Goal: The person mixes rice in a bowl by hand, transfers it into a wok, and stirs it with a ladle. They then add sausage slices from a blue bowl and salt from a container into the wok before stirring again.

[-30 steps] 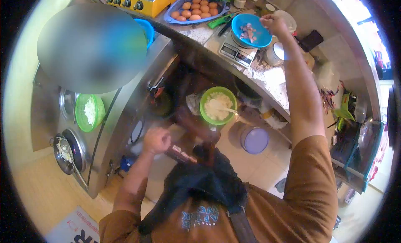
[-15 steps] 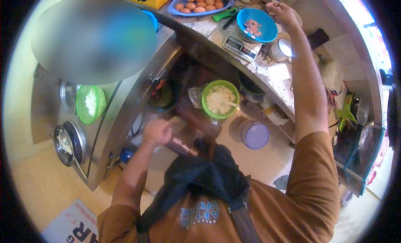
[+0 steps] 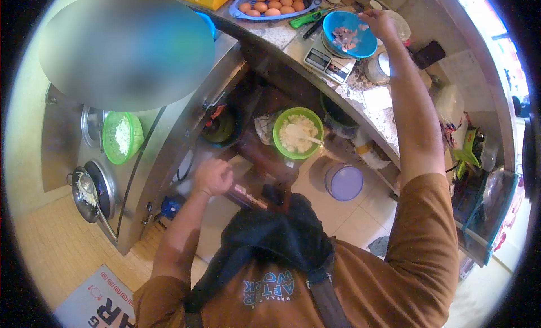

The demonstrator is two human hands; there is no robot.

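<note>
At the top right, my right hand [image 3: 378, 24] is at the rim of a blue bowl [image 3: 369, 44], its fingers pinched on a small pinkish piece. Several pinkish pieces [image 3: 345, 38] lie in the bowl, which stands on a kitchen scale [image 3: 328, 65]. My left hand [image 3: 214, 177] hangs low on the left with its fingers curled; what they hold, if anything, is hidden. Between the counters, a green bowl [image 3: 276, 137] holds a pale crumbly mass [image 3: 296, 128] and a white spoon [image 3: 309, 138].
A blue tray [image 3: 270, 15] of eggs stands on the back counter. On the left steel counter are a green basket [image 3: 135, 137] of white shreds and a pan [image 3: 84, 208] with a ladle. A lidded bucket [image 3: 344, 182] stands on the floor.
My right hand has moved slightly lower and closer to the blue bowl. More pinkish pieces show in the bowl. My left hand has barely moved.
</note>
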